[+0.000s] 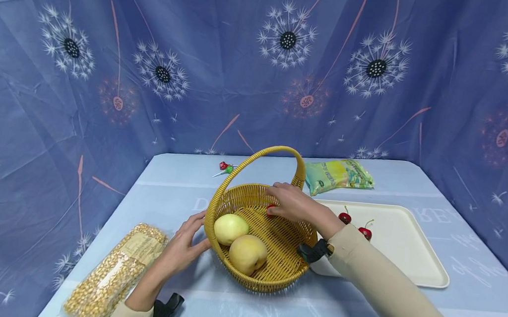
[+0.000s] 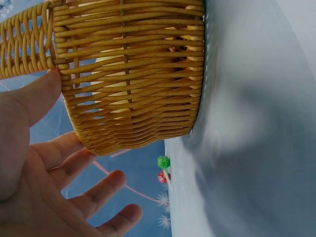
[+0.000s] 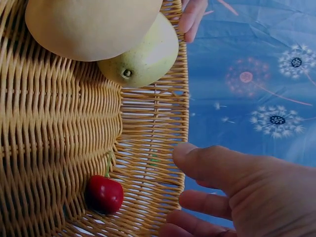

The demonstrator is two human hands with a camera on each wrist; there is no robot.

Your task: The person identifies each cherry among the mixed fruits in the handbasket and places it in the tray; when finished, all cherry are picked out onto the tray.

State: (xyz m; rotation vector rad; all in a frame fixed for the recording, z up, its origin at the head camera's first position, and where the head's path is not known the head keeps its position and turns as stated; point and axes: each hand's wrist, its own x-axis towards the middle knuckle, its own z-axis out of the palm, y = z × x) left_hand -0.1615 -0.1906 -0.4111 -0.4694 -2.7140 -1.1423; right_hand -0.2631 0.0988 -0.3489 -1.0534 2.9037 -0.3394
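A woven wicker basket [image 1: 289, 251] with an arched handle [image 1: 277, 150] stands mid-table. In it lie a pale green fruit [image 1: 230, 229], a larger yellow fruit [image 1: 248, 254] and a red cherry [image 3: 104, 194] with a green stem. My left hand [image 1: 181, 252] touches the basket's left side near the handle's foot. Thumb and two fingers meet the weave in the left wrist view, while the other fingers extend free. My right hand [image 1: 295, 204] reaches over the far right rim, its fingers loosely spread. The cherry lies on the weave apart from the fingertips in the right wrist view.
A cream tray [image 1: 408, 250] at right bears two cherries [image 1: 365, 232]. Behind it lies a green and yellow packet [image 1: 337, 176]. Two lollipops [image 1: 226, 169] lie at the back. At front left is a clear bag of corn kernels [image 1: 115, 272]. A blue curtain [image 1: 225, 66] hangs behind.
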